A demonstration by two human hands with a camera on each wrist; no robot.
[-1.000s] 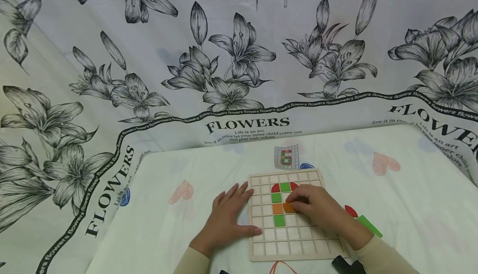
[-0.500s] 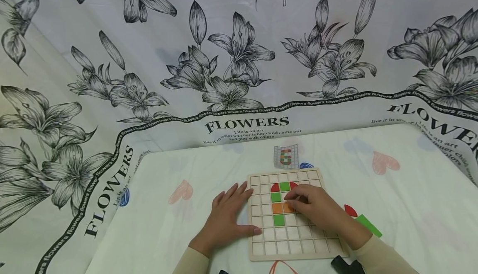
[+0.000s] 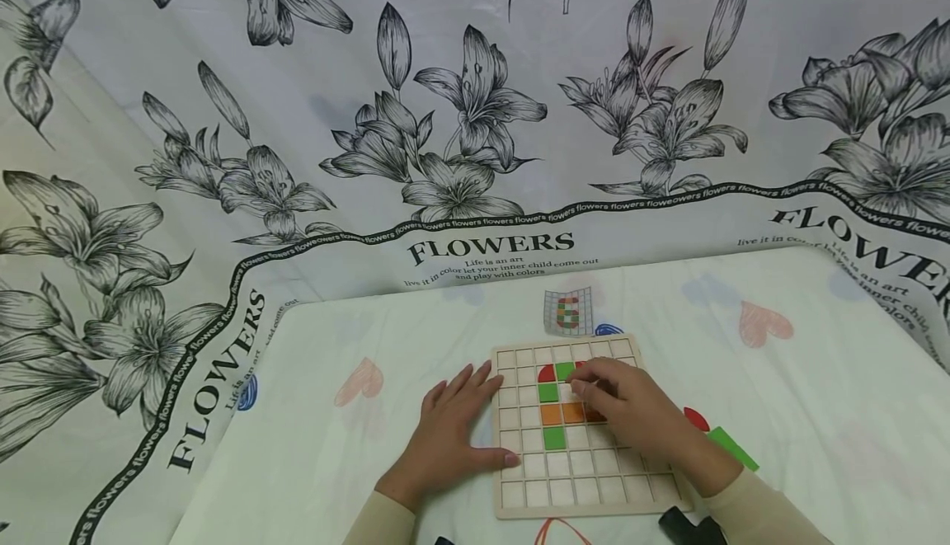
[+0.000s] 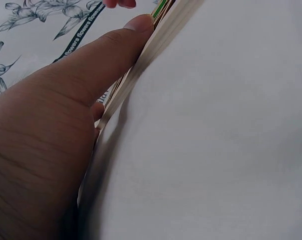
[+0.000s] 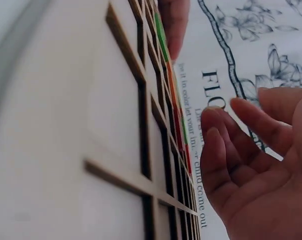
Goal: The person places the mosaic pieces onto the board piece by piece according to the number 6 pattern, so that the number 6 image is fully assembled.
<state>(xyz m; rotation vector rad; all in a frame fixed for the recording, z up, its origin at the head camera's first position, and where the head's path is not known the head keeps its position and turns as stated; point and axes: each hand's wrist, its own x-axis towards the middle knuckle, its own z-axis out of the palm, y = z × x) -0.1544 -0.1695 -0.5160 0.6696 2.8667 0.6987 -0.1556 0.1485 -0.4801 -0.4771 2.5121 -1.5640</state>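
Note:
A wooden grid board [image 3: 519,500] lies on the pale cloth. Set in its cells are green squares [image 3: 554,439], orange squares [image 3: 552,415] and a red rounded piece [image 3: 547,373]. My left hand [image 3: 445,438] spreads along the board's left side; its fingertips touch the edge, and the thumb [image 4: 110,52] rests on the rim in the left wrist view. Over the board's right half is my right hand [image 3: 631,405], which covers some cells. Seen from the right wrist, its fingers [image 5: 216,150] curve loosely, apart from the board, with nothing visible between them.
Beyond the board lies a small pattern card [image 3: 568,312]. To the right are a loose red piece [image 3: 695,420] and green pieces [image 3: 733,448]. A black object [image 3: 690,526] and an orange cord [image 3: 560,528] are near the front. A flower-printed curtain [image 3: 490,166] hangs behind.
My right hand placed an orange square beside the first one, let go, then lifted slightly up and right, uncovering more of that row. The left hand stays put.

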